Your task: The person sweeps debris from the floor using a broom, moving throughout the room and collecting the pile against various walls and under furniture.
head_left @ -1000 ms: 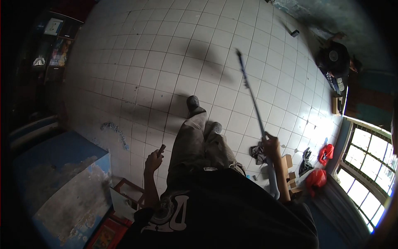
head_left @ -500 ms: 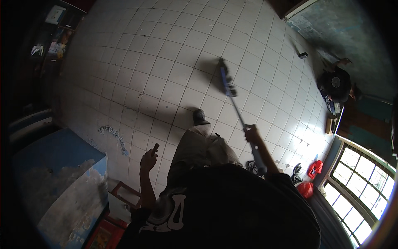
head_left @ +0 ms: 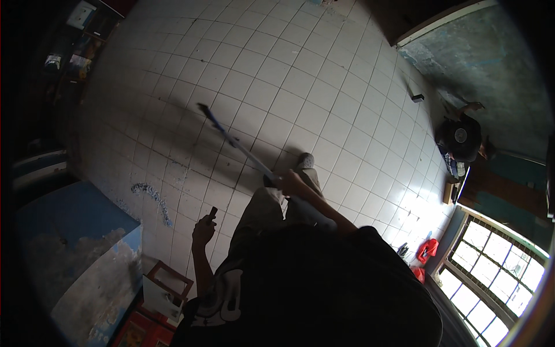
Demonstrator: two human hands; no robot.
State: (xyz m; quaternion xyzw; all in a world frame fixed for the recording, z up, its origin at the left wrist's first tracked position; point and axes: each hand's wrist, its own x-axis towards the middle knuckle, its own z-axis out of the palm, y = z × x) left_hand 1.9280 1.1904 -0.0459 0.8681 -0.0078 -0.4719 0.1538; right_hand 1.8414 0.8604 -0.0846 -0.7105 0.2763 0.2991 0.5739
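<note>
- Gripping a long thin blue-handled stick (head_left: 240, 147), the right hand (head_left: 287, 184) is closed around its near end; the far end reaches over the white tiled floor (head_left: 300, 75).
- The left hand (head_left: 203, 230) pinches a small dark object (head_left: 212, 213).
- A blue worn cabinet (head_left: 75, 248) stands left, well apart; a red container (head_left: 428, 250) sits by the barred window (head_left: 491, 272).

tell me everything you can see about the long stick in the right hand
The long stick is a thin, straight pole, bluish with a pale sheen, perhaps metal. The right hand grips its near end; the rest slants up and to the left over the white tiled floor, ending in a darker tip. Its shadow falls on the tiles beside it. Whether the tip touches the floor cannot be told, and any head on it is too blurred to make out.
</note>
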